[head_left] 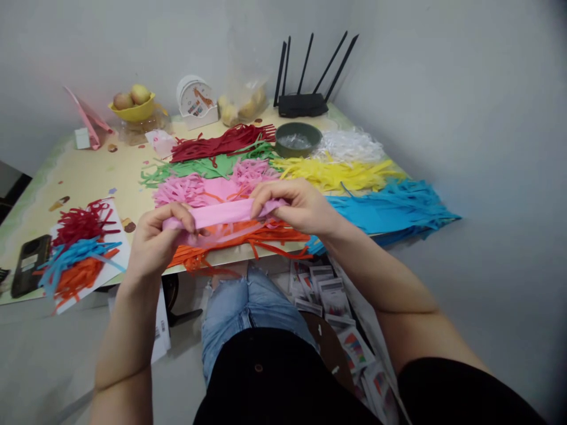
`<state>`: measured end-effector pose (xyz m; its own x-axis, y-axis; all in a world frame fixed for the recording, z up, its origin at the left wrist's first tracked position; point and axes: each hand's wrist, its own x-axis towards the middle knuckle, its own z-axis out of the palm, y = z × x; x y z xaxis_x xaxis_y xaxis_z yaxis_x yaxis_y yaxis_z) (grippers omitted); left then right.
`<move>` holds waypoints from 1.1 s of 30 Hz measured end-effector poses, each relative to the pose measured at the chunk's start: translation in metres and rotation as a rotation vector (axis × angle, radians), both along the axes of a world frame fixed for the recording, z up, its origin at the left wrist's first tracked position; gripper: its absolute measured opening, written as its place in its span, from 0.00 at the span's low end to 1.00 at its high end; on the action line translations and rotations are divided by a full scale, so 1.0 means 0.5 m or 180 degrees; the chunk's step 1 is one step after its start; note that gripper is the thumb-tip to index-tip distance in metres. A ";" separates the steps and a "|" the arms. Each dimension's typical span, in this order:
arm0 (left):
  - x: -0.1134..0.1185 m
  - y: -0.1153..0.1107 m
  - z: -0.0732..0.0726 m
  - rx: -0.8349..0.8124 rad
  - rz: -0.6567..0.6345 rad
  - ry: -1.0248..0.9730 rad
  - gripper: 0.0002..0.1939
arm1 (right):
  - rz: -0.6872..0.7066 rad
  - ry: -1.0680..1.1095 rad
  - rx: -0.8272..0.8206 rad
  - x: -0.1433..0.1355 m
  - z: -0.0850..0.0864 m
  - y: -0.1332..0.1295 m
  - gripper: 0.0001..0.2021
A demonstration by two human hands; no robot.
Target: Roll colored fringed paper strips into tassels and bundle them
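Note:
Between my two hands a strip of pink tissue paper (224, 213) is stretched sideways above the table's front edge. My left hand (166, 233) pinches its left end, and my right hand (295, 206) pinches the right end. Just behind it lies fringed pink tissue paper (221, 190). Below the strip, orange fringed paper (243, 236) spreads along the edge, some strands hanging over. Blue fringed paper (376, 212) is to the right of my right hand. Farther back are green (208, 166), dark red (225, 143), yellow (336, 172) and white (352, 144) fringed bundles.
A dark green bowl (298, 139) stands near a black router (303, 105). At the back are a yellow fruit bowl (135, 111) and a giraffe coaster holder (197, 106). A phone (31, 265) lies by small tassels (82, 248) at left. Packets (334, 298) fill the space below right.

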<state>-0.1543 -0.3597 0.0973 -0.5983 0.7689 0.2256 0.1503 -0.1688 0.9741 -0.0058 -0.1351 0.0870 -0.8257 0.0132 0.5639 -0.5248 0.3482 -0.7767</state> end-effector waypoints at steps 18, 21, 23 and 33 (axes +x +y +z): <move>0.023 0.009 -0.009 -0.0632 0.0858 0.2565 0.08 | -0.1448 -0.0145 0.0922 0.022 0.009 -0.036 0.09; 0.025 0.005 -0.006 -0.0605 0.0805 0.2347 0.03 | -0.1446 -0.0323 0.0758 0.023 0.013 -0.033 0.02; 0.028 0.002 -0.004 -0.0553 0.0615 0.1777 0.05 | -0.1345 -0.0450 0.0482 0.023 0.015 -0.033 0.05; 0.036 0.008 -0.006 0.0233 0.0139 -0.0287 0.04 | -0.0617 -0.0517 -0.0835 0.020 0.004 -0.043 0.09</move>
